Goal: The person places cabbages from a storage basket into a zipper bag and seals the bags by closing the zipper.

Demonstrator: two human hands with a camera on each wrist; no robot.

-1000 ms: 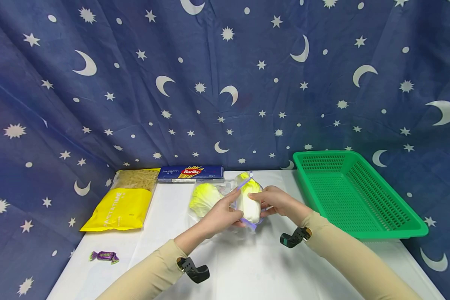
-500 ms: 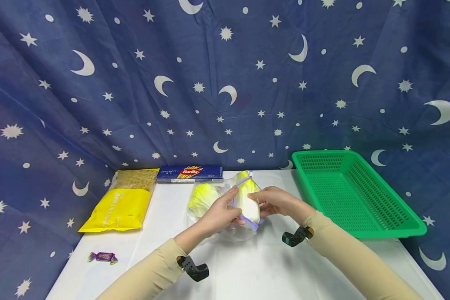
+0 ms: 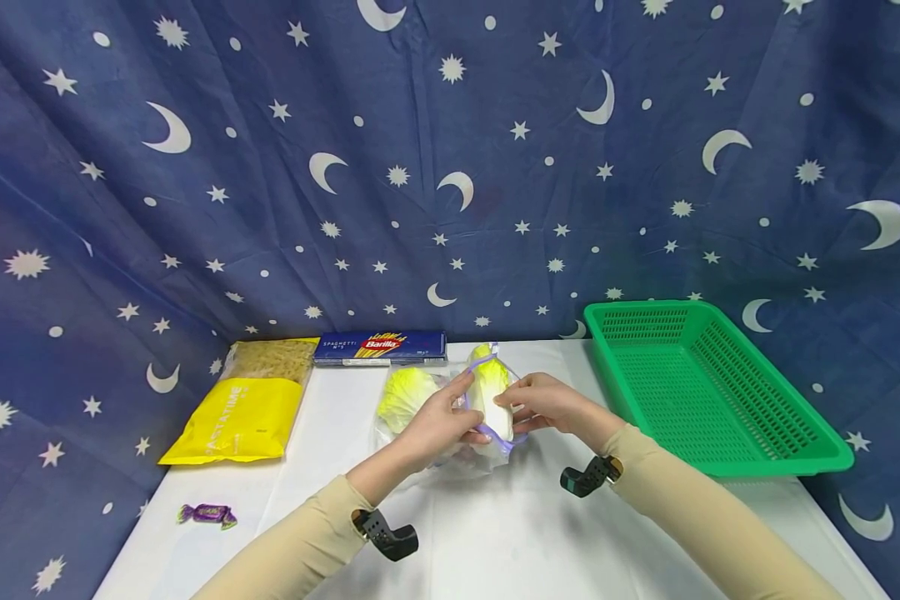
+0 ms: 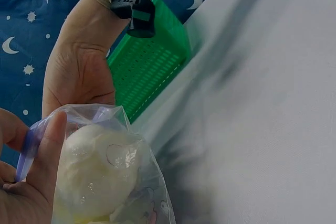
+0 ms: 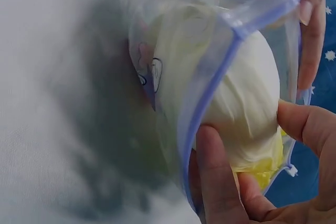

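In the head view my left hand [image 3: 437, 427] grips the purple-zipped mouth of a clear zip bag [image 3: 487, 461]. My right hand [image 3: 549, 402] pinches a white-stemmed, yellow-leafed napa cabbage [image 3: 489, 410] that lies partly inside that mouth. Another napa cabbage [image 3: 407, 397] shows through the plastic at the left, inside the bag. The right wrist view has the thumb and fingers around the held cabbage [image 5: 247, 103], with the purple zip strip [image 5: 211, 85] curving past it. Through the film in the left wrist view appears a pale cabbage base [image 4: 97, 169], beside my left fingers.
A green basket [image 3: 615, 367] stands at the right of the white table [image 3: 525, 533]. Behind the bag lies a blue spaghetti box [image 3: 381, 347]. A yellow pasta bag [image 3: 247, 417] and a purple wrapped candy [image 3: 207, 513] are at the left.
The held cabbage has shifted slightly left and farther into the bag, with more of its white base behind the zip edge. Both hands stay nearly where they were.
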